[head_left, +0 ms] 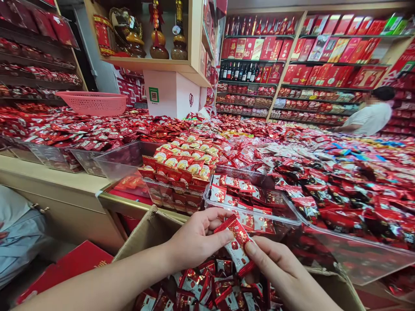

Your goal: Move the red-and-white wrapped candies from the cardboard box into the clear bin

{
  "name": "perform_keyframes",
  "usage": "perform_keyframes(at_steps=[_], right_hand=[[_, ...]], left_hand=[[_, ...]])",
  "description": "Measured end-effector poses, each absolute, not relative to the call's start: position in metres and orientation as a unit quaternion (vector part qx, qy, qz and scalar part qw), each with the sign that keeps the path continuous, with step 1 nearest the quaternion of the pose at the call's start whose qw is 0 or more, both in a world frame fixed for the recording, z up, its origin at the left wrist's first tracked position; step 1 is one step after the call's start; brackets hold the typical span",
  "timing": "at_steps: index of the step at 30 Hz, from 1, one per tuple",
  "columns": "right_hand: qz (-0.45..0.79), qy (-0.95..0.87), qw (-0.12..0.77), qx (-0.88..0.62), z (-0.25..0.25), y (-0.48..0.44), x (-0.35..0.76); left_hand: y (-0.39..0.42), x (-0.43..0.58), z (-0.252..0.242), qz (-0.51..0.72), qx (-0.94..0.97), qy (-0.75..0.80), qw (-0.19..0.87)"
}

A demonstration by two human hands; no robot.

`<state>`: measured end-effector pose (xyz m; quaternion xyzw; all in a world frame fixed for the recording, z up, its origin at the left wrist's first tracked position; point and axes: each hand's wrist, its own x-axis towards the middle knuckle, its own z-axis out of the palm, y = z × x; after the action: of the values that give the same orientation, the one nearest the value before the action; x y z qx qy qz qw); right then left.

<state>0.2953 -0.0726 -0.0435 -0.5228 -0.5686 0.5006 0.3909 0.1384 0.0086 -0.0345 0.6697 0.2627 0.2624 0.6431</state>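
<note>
A red and white candy packet [238,248] is held between my two hands, tilted, above an open cardboard box [142,233]. My left hand [202,233] pinches its upper left part with the thumb on top. On its lower right end, my right hand [270,259] presses with thumb and fingers. Below them, many loose packets [194,283] of similar look fill the box. Just beyond my hands stands a clear plastic bin [207,201] with red and white packets lying in rows inside. Part of the fingers on both hands is hidden behind the packet.
Left of that bin, another clear bin [113,160] holds stacked red and gold packets [181,162]. Heaps of wrapped sweets [324,185] spread right and back. A pink basket [94,103] sits at the left. A person [369,114] stands far right; another person's clothing [22,235] shows at left.
</note>
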Motion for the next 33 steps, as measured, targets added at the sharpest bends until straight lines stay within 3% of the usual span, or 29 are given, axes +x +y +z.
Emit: perform_keyframes(at_steps=[9,17,33], right_hand=[[0.443,-0.612,0.359,-0.548,-0.0478,-0.0736,0.2906],[0.488,-0.593,0.324,-0.553,-0.0472,-0.0731,0.2952],[0.479,-0.578,0.361,-0.554,-0.0489,-0.0746,0.2895]], left_hand=[[0.0105,0.1356,-0.0370,0.267,0.682,0.259,0.630],[0.0104,0.1356,-0.0322,0.268,0.686,0.285,0.613],[0.0123,0.1367,-0.0403,0.270,0.699,0.279,0.600]])
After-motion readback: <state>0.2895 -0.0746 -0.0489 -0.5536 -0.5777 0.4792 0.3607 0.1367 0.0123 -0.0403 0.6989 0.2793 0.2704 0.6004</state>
